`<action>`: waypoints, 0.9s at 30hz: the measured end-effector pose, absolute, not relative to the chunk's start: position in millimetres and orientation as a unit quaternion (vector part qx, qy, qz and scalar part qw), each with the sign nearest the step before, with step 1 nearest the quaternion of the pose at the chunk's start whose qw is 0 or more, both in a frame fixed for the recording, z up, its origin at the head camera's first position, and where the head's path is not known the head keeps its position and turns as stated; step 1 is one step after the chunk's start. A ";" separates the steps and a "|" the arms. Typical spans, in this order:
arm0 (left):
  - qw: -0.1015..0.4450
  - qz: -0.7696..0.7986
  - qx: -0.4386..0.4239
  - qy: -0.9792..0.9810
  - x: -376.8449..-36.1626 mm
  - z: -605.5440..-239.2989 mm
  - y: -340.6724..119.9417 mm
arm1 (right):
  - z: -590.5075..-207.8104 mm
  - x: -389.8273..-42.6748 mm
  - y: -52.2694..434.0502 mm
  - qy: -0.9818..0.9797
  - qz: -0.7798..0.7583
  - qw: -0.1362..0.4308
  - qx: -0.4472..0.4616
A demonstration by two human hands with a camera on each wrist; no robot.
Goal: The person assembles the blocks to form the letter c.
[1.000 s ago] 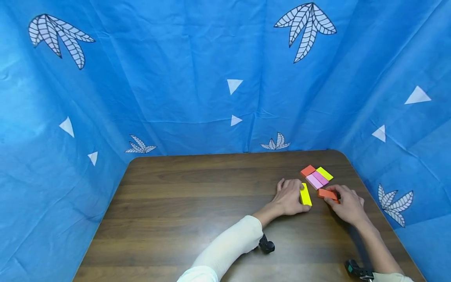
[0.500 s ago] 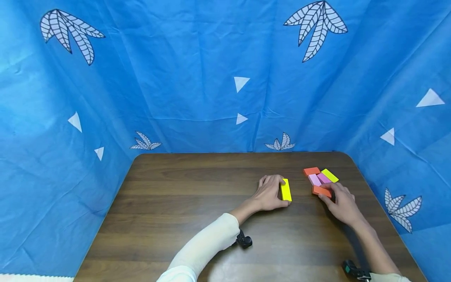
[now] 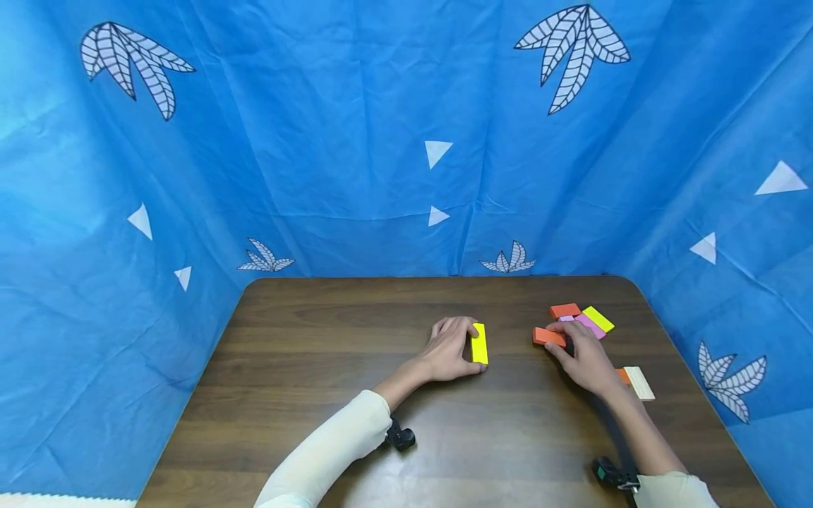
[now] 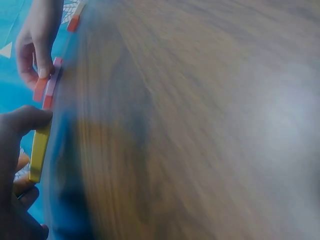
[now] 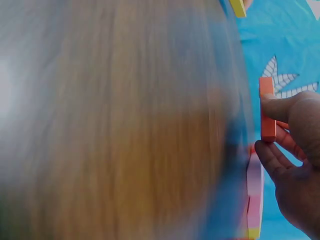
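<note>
My left hand (image 3: 468, 346) grips a yellow block (image 3: 479, 343) near the middle of the brown table (image 3: 330, 367), fingers on its far end and thumb at its near end. In the left wrist view the thumb (image 4: 27, 119) presses on the same yellow block (image 4: 39, 150). To the right, my right hand (image 3: 560, 340) pinches an orange block (image 3: 548, 336) by its right end. The right wrist view shows that orange block (image 5: 267, 107) between thumb and fingers. Just beyond the right hand lie another orange block (image 3: 564, 310), a pink block (image 3: 591, 326) and a yellow-green block (image 3: 598, 319), side by side.
A cream block (image 3: 639, 383) with a small orange piece (image 3: 623, 376) against it lies beside my right wrist near the table's right edge. Blue patterned cloth (image 3: 381, 141) walls the table at the back and on both sides. Both wrist views are blurred.
Both hands have slid left, the left with the yellow block, the right with the orange block, away from the cluster. The cream block and orange piece have come into view.
</note>
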State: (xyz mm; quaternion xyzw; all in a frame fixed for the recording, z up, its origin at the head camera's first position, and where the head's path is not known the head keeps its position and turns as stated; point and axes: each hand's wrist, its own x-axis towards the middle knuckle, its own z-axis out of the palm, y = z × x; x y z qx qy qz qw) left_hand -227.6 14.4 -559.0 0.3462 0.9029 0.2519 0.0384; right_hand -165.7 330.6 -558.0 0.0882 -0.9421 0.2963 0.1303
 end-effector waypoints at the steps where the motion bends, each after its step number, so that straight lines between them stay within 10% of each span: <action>1: 0.037 0.254 0.346 0.902 -226.9 -559.4 10.3 | -558.4 -167.7 327.6 -0.943 0.298 0.119 0.086; 27: 0.037 0.275 0.320 0.906 -223.8 -563.4 -86.9 | -557.8 -203.4 272.4 -0.939 0.310 0.067 0.131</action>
